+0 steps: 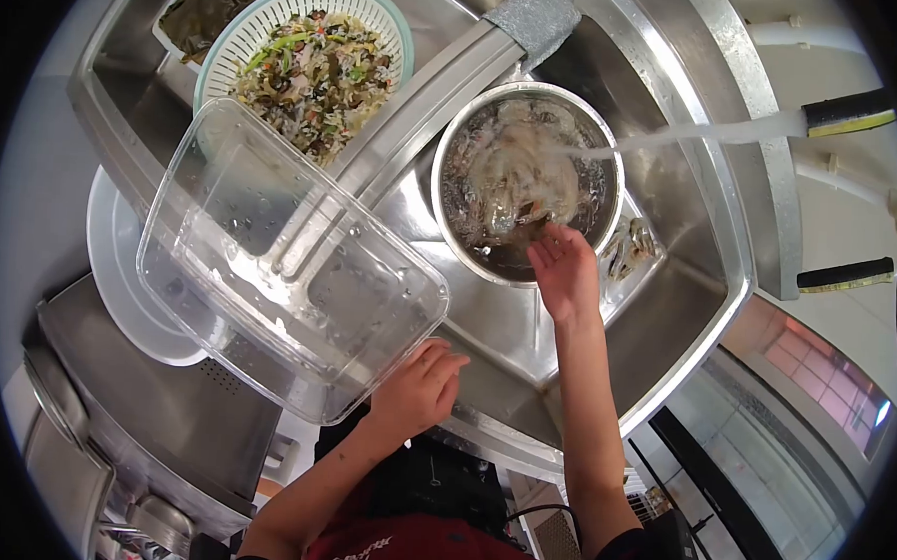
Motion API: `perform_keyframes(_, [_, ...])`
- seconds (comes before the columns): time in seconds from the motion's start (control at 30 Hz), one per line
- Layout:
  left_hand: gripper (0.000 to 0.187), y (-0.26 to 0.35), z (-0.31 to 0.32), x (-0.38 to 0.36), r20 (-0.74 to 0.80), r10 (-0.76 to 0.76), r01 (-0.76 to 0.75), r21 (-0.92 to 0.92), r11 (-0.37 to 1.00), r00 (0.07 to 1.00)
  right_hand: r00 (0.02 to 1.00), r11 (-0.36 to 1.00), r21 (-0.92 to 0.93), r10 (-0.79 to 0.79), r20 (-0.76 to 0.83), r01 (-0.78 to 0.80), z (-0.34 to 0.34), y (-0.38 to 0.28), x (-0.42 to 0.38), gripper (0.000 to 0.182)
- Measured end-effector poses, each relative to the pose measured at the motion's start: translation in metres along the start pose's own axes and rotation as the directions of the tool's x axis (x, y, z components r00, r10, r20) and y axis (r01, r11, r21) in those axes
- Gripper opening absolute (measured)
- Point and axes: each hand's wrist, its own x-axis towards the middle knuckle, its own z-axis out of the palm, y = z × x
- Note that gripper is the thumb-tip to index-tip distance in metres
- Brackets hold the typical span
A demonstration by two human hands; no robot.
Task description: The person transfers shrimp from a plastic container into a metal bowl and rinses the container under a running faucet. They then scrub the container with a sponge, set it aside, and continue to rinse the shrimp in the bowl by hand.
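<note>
I see the clear plastic container (pixel 289 263) first: transparent, rectangular, beaded with water drops, tilted over the sink's divider. My left hand (pixel 419 389) grips its near corner. My right hand (pixel 564 270) dips loose, fingers spread, into the steel bowl (pixel 528 178) in the sink (pixel 667 320), where pale translucent strands swirl under a stream from the faucet (pixel 846 117). Beyond the container sits a green colander (pixel 308 49) of chopped greens.

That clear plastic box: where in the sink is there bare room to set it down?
Bare steel shows below the metal bowl, toward the sink's near rim. The other basin is crowded by the colander. The left hand holds the clear box; the right hand reaches into the bowl.
</note>
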Motion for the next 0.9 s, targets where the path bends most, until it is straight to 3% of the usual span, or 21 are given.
perform_keyframes(0.1, [0.019,-0.001,0.0,-0.001,-0.005,-0.001,0.001,0.004,1.0,1.0,0.999,0.997,-0.071,0.03,-0.019,-0.031,0.002,0.001,-0.005,0.051])
perform_keyframes(0.23, [0.019,-0.003,0.001,-0.001,-0.006,0.003,-0.003,-0.003,1.0,1.0,0.997,0.99,-0.137,0.008,-0.071,-0.018,-0.004,0.001,-0.022,0.053])
perform_keyframes(0.43, [0.019,-0.003,0.002,-0.002,-0.015,0.005,-0.005,0.009,1.0,1.0,1.0,1.0,-0.011,-0.016,-0.022,0.015,-0.02,-0.003,-0.034,0.034])
perform_keyframes(0.63, [0.019,-0.003,0.003,-0.003,-0.02,0.003,-0.003,0.015,1.0,1.0,0.996,0.95,0.31,0.007,0.084,-0.033,-0.003,-0.024,0.001,0.026])
perform_keyframes(0.83, [0.019,-0.003,0.002,-0.003,-0.03,-0.009,0.009,0.012,1.0,1.0,0.968,0.936,0.352,-0.112,0.223,0.027,0.04,-0.058,0.052,0.026])
perform_keyframes(0.9, [0.018,-0.001,0.002,-0.001,-0.055,-0.017,0.018,0.005,1.0,0.998,0.973,0.938,0.342,-0.127,0.191,0.056,0.05,-0.062,0.058,0.027])
